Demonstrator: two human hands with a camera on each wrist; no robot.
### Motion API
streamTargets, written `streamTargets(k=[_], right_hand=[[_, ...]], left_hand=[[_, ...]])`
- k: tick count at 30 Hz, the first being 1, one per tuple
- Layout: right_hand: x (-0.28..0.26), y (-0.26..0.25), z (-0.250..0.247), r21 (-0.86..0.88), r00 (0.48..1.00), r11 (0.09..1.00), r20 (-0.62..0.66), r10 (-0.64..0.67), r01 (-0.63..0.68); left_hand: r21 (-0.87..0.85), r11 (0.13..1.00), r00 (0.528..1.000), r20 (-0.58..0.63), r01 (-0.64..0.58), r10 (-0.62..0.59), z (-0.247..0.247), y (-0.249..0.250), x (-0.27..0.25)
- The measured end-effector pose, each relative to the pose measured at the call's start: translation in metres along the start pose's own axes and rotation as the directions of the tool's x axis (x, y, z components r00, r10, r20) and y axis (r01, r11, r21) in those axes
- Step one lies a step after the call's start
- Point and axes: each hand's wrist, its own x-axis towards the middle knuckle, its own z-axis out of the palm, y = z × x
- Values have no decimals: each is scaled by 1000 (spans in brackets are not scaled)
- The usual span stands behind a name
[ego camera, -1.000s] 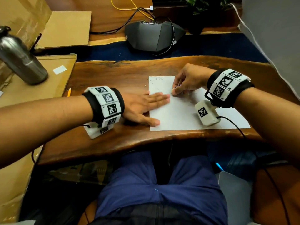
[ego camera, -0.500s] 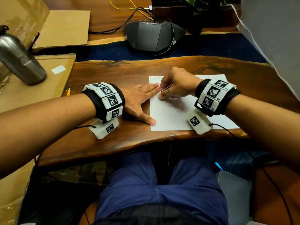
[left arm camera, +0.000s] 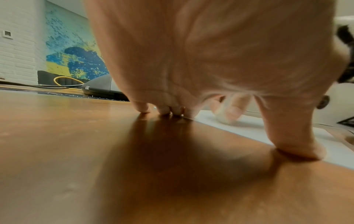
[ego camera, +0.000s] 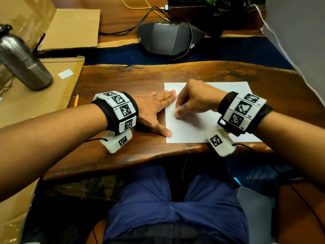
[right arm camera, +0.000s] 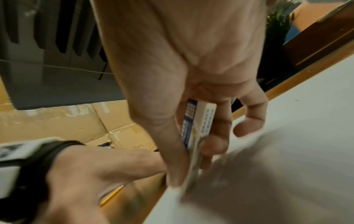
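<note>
A white sheet of paper (ego camera: pixel 202 129) lies on the wooden desk (ego camera: pixel 133 80), with faint pencil marks at its top left corner. My left hand (ego camera: pixel 158 108) lies flat, fingers straight, its fingertips and thumb pressing the sheet's left edge (left arm camera: pixel 249 125). My right hand (ego camera: pixel 179 111) hovers over the sheet's left part and pinches a white eraser (right arm camera: pixel 199 121) with a blue printed sleeve between thumb and fingers. The eraser's tip touches the paper (right arm camera: pixel 287 166) close to the left hand (right arm camera: pixel 91 171). The right wrist view is blurred by motion.
A yellow pencil (ego camera: pixel 76 100) lies at the desk's left edge. A steel bottle (ego camera: pixel 22 62) stands on cardboard (ego camera: pixel 70 30) at the far left. A dark conference speaker (ego camera: pixel 168 39) with cables sits behind the desk. A grey panel (ego camera: pixel 299 41) rises at right.
My right hand has moved with the eraser from the sheet's top toward me, down the left part of the paper. The left hand has stayed flat on the sheet's edge.
</note>
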Motion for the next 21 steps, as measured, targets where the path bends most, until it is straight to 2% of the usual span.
streamTargets(k=[2, 3, 4, 8, 12, 15, 17, 19, 21], right_hand=[[-6, -5, -3, -1, 984, 1000, 176, 4, -4], [-5, -4, -7, 3, 981, 1000, 196, 13, -13], [-1, -3, -10, 0, 985, 1000, 168, 23, -24], [13, 4, -18, 23, 994, 998, -92, 61, -59], [3, 6, -12, 13, 993, 998, -100, 56, -55], [-10, 15, -12, -94, 986, 995, -164, 19, -34], [-21, 23, -15, -99, 980, 994, -196, 26, -47], [-30, 33, -18, -58, 975, 996, -218, 50, -64], [-39, 43, -22, -12, 966, 996, -244, 85, -91]], left_hand=[[1, 1000, 1000, -2, -6, 6, 1, 0, 0], [5, 1000, 1000, 0, -9, 9, 0, 0, 0], [8, 1000, 1000, 0, -8, 8, 0, 1, 0], [-9, 1000, 1000, -17, 2, -2, 0, 2, -3], [-29, 1000, 1000, -27, -6, 6, 0, 2, -4], [-49, 999, 1000, -23, -8, 7, -5, 3, -9], [-58, 998, 999, -36, -5, 2, -10, 7, -11], [-66, 998, 993, -116, -26, 18, -16, 11, -11], [-96, 993, 960, -279, -66, 37, -21, 13, -8]])
